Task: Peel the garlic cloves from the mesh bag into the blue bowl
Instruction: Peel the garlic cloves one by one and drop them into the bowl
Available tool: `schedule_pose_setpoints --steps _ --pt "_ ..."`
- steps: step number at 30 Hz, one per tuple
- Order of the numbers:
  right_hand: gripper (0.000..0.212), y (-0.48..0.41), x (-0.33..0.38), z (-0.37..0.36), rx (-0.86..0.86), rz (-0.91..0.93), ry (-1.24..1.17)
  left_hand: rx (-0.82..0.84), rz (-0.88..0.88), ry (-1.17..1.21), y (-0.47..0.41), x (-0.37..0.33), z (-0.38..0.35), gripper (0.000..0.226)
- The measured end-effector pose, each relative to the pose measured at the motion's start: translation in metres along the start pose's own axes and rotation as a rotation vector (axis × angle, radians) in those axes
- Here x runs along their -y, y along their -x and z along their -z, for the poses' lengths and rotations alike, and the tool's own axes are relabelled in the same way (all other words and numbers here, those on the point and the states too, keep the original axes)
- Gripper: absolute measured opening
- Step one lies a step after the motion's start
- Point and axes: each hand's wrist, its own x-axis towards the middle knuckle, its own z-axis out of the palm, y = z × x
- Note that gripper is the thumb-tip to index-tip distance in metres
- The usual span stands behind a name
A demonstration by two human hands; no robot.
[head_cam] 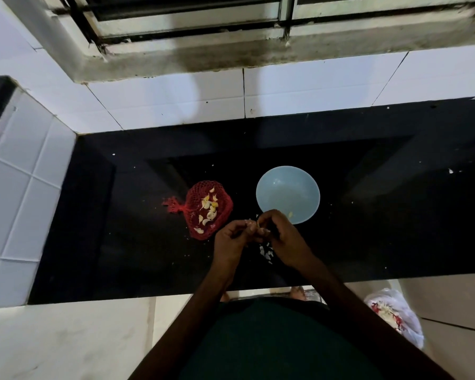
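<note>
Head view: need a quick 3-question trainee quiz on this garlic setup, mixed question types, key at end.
1. True or false: the left hand and right hand both pinch one garlic clove.
2. Where does the red mesh bag lie relative to the blue bowl? A) to its left B) to its right C) inside it
3. Fill in: loose peels lie on the black ___ below the hands.
Key: 1 true; 2 A; 3 counter.

- counter (368, 229) – black, polished stone look, glossy
- mesh bag (207, 208) – red open-weave netting
- blue bowl (287, 197) – smooth, looks plastic, slight sheen
- wall tiles (162, 102) – white, glazed
- window ledge (231, 53) – rough, stained concrete
</note>
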Motion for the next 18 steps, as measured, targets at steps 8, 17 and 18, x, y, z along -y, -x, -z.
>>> schedule_pose_setpoints --steps 8,17,18 --pt "0.015 -0.002 0.006 0.009 -0.081 0.125 0.248 0.037 -0.022 -0.095 -0.002 0.0 -0.003 0.014" --pt "0.02 -0.005 0.011 0.011 -0.03 0.246 0.562 0.116 -0.046 -0.415 0.003 0.002 -0.009 0.032" --pt "0.02 -0.006 0.013 0.009 -0.041 0.263 0.561 0.098 -0.012 -0.366 0.003 0.001 -0.011 0.033"
